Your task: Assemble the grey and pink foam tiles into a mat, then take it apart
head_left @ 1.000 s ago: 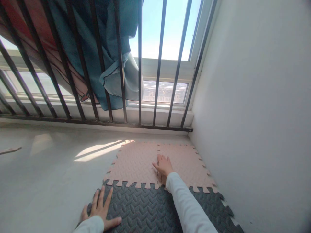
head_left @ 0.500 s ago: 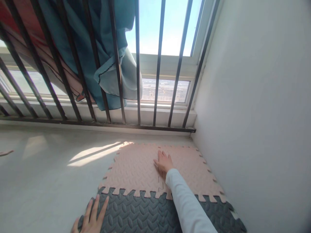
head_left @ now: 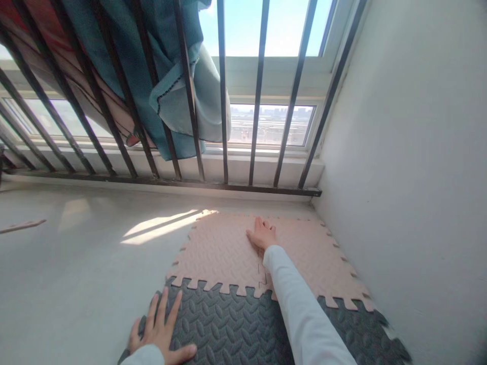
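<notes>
Two pink foam mats [head_left: 220,248] lie joined side by side, their jagged front edges meeting dark grey foam mats [head_left: 216,324]. My right hand [head_left: 262,234] rests on the pink surface near the far end of the seam, its fingers partly curled; nothing shows in it. Fingers spread wide, my left hand [head_left: 162,324] lies on the left edge of the grey mat and holds nothing. My right forearm hides part of the seam and of the grey mats.
Beyond the mats runs a black metal railing [head_left: 228,187], with blue and pink cloth [head_left: 167,96] hanging behind its bars. A white wall [head_left: 411,167] rises at the right. A thin stick-like thing [head_left: 25,226] lies on the floor at left.
My right hand has slid farther along the seam towards the railing, and its fingers have curled more. More of my left hand shows, thumb included. The view has shifted.
</notes>
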The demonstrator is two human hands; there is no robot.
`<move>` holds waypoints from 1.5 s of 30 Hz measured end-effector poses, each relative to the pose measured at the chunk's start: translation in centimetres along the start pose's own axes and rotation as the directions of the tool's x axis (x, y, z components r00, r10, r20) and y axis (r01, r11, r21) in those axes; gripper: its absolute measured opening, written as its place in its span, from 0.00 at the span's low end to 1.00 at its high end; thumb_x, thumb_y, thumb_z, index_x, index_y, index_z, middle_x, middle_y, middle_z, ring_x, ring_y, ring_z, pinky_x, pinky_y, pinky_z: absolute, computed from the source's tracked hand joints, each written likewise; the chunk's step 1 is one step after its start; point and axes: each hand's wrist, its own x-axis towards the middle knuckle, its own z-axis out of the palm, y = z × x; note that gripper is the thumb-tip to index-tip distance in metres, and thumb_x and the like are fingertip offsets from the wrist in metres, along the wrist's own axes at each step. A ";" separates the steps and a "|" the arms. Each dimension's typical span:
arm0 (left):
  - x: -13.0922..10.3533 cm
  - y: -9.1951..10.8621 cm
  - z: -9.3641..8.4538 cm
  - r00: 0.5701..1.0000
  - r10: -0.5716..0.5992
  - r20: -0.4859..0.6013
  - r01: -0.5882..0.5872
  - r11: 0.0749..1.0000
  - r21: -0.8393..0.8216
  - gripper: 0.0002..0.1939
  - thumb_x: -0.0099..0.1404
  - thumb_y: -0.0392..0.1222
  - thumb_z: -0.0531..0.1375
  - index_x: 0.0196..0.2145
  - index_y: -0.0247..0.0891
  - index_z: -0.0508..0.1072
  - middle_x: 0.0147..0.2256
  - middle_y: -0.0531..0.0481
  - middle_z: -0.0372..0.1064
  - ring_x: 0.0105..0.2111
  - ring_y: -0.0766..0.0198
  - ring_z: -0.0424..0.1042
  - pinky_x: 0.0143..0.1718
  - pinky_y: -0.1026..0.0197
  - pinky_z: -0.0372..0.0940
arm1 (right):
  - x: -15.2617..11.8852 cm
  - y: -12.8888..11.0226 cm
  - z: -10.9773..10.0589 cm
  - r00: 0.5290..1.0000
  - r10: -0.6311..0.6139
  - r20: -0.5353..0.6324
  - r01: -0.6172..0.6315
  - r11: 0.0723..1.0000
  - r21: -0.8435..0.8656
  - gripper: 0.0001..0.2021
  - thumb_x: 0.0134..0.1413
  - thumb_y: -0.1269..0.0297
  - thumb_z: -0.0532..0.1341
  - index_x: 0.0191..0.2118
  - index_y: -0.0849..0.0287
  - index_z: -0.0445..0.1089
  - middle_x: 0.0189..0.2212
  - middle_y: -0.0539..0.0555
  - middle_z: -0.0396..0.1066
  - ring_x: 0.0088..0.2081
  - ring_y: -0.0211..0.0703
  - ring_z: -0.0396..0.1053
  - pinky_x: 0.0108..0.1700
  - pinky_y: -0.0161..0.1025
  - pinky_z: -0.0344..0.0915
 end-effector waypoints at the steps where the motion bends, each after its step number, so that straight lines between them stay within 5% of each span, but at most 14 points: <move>1: 0.0 0.0 -0.1 1.000 0.001 0.001 -0.001 1.000 -0.006 0.49 0.39 0.63 0.55 0.58 0.48 0.46 0.62 0.49 0.28 0.61 0.53 0.27 0.54 0.42 0.34 | 0.2 -0.1 0.0 1.000 0.014 0.000 -0.014 1.000 0.011 0.33 0.50 0.49 0.46 0.58 0.65 0.44 0.58 0.64 0.47 0.56 0.53 0.45 0.51 0.52 0.42; 9: 0.4 -0.3 0.0 0.999 0.029 0.035 -0.027 0.998 -0.055 0.49 0.40 0.61 0.56 0.58 0.47 0.45 0.62 0.48 0.27 0.60 0.52 0.26 0.54 0.41 0.33 | -1.4 1.0 -1.4 0.999 0.032 0.005 -0.033 0.996 0.083 0.30 0.53 0.51 0.44 0.58 0.65 0.46 0.52 0.63 0.58 0.53 0.48 0.53 0.49 0.44 0.49; 14: 1.3 -0.5 0.3 0.995 0.032 0.093 -0.027 0.998 -0.055 0.49 0.41 0.64 0.54 0.59 0.49 0.43 0.62 0.49 0.26 0.60 0.50 0.27 0.54 0.39 0.34 | -8.0 2.2 -2.5 1.000 -0.016 0.006 0.016 0.999 0.036 0.28 0.53 0.52 0.46 0.57 0.62 0.50 0.59 0.59 0.45 0.57 0.48 0.46 0.54 0.46 0.45; 21: 1.1 0.4 -2.0 0.985 -0.007 0.173 0.004 1.000 0.017 0.49 0.42 0.66 0.51 0.59 0.48 0.39 0.62 0.50 0.24 0.60 0.52 0.26 0.54 0.41 0.36 | -17.1 3.1 -1.5 0.986 -0.119 0.115 0.119 0.993 0.011 0.24 0.53 0.49 0.46 0.55 0.48 0.54 0.59 0.54 0.46 0.59 0.51 0.41 0.55 0.60 0.35; 27: 1.1 0.6 -2.6 0.987 0.009 0.158 -0.003 0.999 -0.042 0.48 0.43 0.64 0.53 0.59 0.48 0.39 0.62 0.47 0.25 0.60 0.51 0.28 0.54 0.38 0.37 | -21.2 2.1 -2.7 0.999 -0.003 0.032 0.002 1.000 0.027 0.26 0.52 0.47 0.47 0.57 0.48 0.51 0.60 0.56 0.41 0.60 0.50 0.37 0.55 0.61 0.30; 31: 0.8 1.4 -3.6 0.995 0.020 0.097 -0.012 0.996 -0.083 0.47 0.45 0.57 0.58 0.59 0.50 0.40 0.62 0.47 0.25 0.60 0.49 0.29 0.53 0.37 0.38 | -27.3 1.5 -5.0 0.998 0.060 -0.031 -0.057 0.996 0.073 0.27 0.51 0.53 0.49 0.58 0.50 0.48 0.59 0.54 0.47 0.59 0.48 0.43 0.56 0.60 0.35; 34: -0.9 2.8 -5.1 0.996 0.069 0.059 -0.067 0.997 -0.049 0.39 0.51 0.47 0.57 0.59 0.46 0.45 0.62 0.45 0.30 0.60 0.51 0.34 0.55 0.40 0.37 | -32.7 1.8 -6.4 0.988 0.151 0.009 -0.152 0.983 0.104 0.25 0.48 0.58 0.51 0.55 0.50 0.54 0.57 0.54 0.52 0.57 0.49 0.48 0.55 0.60 0.39; 37: -4.0 4.8 -6.1 0.953 0.275 0.130 -0.275 0.961 -0.018 0.28 0.55 0.37 0.53 0.55 0.42 0.57 0.60 0.45 0.42 0.59 0.56 0.42 0.58 0.46 0.36 | -37.1 2.0 -7.1 0.978 0.206 0.035 -0.209 0.963 0.167 0.20 0.49 0.61 0.51 0.49 0.51 0.63 0.52 0.53 0.61 0.54 0.47 0.54 0.56 0.57 0.41; 41: -9.9 7.1 -5.4 0.893 0.382 0.236 -0.381 0.923 -0.054 0.29 0.52 0.42 0.57 0.53 0.43 0.59 0.58 0.44 0.48 0.57 0.56 0.49 0.56 0.51 0.46 | -40.8 1.3 -6.4 0.958 0.284 0.042 -0.286 0.932 0.222 0.18 0.49 0.62 0.50 0.47 0.53 0.65 0.50 0.54 0.62 0.53 0.47 0.56 0.55 0.54 0.44; 45: -15.4 7.7 -3.8 0.865 0.407 0.292 -0.404 0.912 -0.072 0.28 0.52 0.44 0.57 0.51 0.38 0.63 0.58 0.39 0.49 0.56 0.50 0.52 0.52 0.51 0.54 | -42.9 0.2 -4.0 0.954 0.289 -0.074 -0.266 0.936 0.229 0.19 0.50 0.65 0.47 0.47 0.57 0.66 0.50 0.55 0.63 0.52 0.44 0.57 0.55 0.46 0.49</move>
